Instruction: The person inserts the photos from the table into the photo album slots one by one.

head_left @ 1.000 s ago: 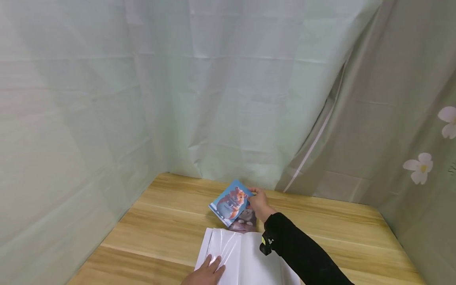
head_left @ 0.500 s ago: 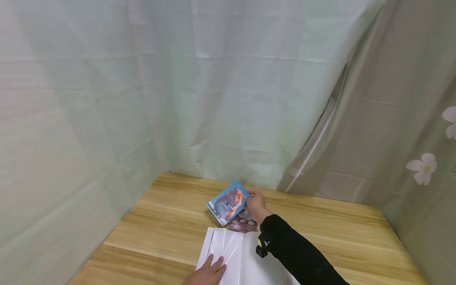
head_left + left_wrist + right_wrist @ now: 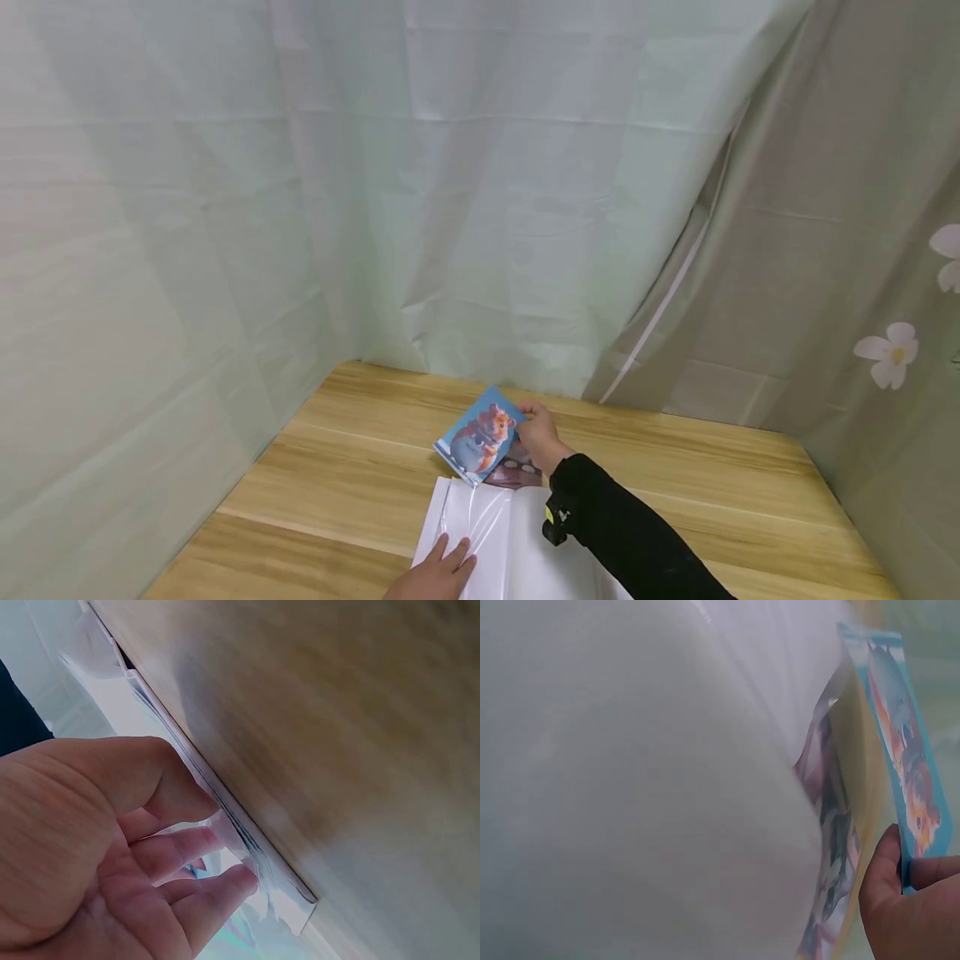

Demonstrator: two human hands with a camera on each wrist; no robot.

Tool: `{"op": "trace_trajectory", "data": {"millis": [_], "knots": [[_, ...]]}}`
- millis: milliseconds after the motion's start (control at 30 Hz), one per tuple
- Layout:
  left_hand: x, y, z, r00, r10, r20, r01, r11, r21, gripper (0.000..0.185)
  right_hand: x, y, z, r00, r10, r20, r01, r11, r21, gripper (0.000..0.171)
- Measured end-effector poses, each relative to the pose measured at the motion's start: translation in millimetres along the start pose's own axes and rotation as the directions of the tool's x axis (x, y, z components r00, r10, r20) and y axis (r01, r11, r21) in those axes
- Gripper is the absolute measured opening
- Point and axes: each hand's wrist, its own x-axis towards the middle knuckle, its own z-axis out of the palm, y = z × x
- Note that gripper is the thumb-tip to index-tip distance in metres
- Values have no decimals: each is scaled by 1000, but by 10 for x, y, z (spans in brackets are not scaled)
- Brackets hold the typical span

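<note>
Hamster card (image 3: 480, 432) pinched by right hand (image 3: 542, 437) half hides another picture (image 3: 516, 472)

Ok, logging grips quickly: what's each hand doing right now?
Left hand: open, fingers resting on the album's plastic page.
Right hand: pinching the hamster photo, lifted above another photo.

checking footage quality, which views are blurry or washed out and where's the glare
Head view: sharp, evenly lit, glare streaks on the album's plastic sleeve. Left wrist view: table smeared with blur, left hand soft. Right wrist view: mostly a washed-out white haze, only the hamster card and right hand readable.
</note>
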Motion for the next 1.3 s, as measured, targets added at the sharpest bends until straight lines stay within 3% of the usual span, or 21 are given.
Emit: {"op": "trace_trajectory", "data": {"millis": [233, 533, 733, 900, 1033, 1300], "knots": [[-4, -7, -6, 999, -24, 43, 26, 999, -37, 69, -6, 34, -72, 998, 24, 61, -23, 999, -27, 36], [-15, -6, -8, 1000, 2, -7, -2, 1000, -3, 66, 3, 40, -185, 994, 47, 101, -40, 997, -65, 38], [-22, -4, -3, 1000, -2, -20, 2, 1000, 18, 64, 28, 29, -230, 995, 16, 96, -3, 991, -135, 35], [-33, 9, 5, 999, -15, -46, 15, 1000, 15, 66, 62, -7, -227, 995, -45, 90, 67, 965, -255, 33], [-41, 17, -6, 999, -39, -29, 39, 999, -10, 68, 82, -52, -199, 991, -92, 96, 120, 929, -351, 35], [-56, 24, -6, 997, -75, -6, 75, 994, -77, 73, 2, -181, -184, 982, -131, 138, 177, 896, -407, 38]]}}
